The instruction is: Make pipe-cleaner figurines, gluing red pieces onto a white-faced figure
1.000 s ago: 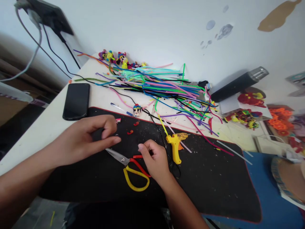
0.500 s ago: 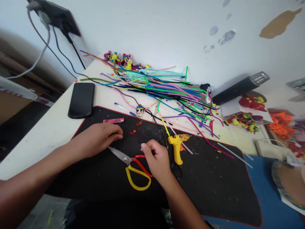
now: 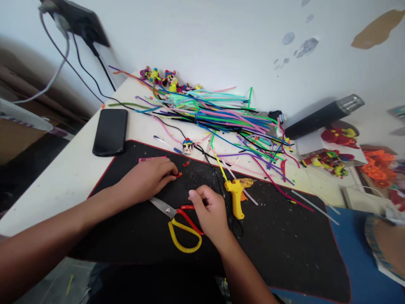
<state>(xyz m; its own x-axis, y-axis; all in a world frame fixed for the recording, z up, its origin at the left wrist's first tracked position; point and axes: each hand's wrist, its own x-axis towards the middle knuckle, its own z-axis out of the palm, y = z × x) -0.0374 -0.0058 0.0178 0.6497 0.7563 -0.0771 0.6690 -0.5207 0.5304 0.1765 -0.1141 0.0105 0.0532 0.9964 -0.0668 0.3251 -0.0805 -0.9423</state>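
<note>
Scrap point(image 3: 179, 174), small, red and orange, lies on the black mat point(image 3: 278, 253) right at the left hand's point(image 3: 144, 177) fingertips, just ahead of them and to their right; its visible end points away from that grip, long axis running roughly crosswise, the rest hidden. Whether thumb and forefinger have closed on it I cannot tell. The right hand point(image 3: 211, 211), farther off, is curled, thumb near forefinger; its contents cannot be made out. No brand or writing is readable on the phone point(image 3: 110, 132), glue gun point(image 3: 236, 196) or flask point(image 3: 319, 118).
</note>
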